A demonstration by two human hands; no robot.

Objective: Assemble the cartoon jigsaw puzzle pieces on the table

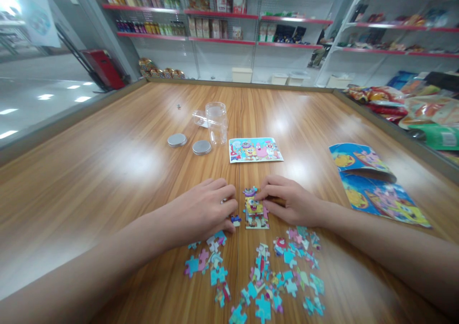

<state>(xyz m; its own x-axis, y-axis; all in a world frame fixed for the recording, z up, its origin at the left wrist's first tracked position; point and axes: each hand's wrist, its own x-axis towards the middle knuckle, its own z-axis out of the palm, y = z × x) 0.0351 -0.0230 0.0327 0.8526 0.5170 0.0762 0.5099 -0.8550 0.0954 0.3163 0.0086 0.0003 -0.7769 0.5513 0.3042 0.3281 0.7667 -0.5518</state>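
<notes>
Nearest, below the joined block [255, 211]: loose pieces [261, 276], scattered. A forearm sweep could likely drag some off the near edge. Left hand [204, 209] just left of block, fingers curled palm-down by a small piece [235, 219], grip hidden. Right hand [290, 204] just right, fingers pinching block's top edge; a hard push may buckle it. Beyond block: picture card [255, 150], lids [201, 147], jar [216, 122], well apart. Bench [107, 171] open left of block; printed bag [376, 185] far right.
</notes>
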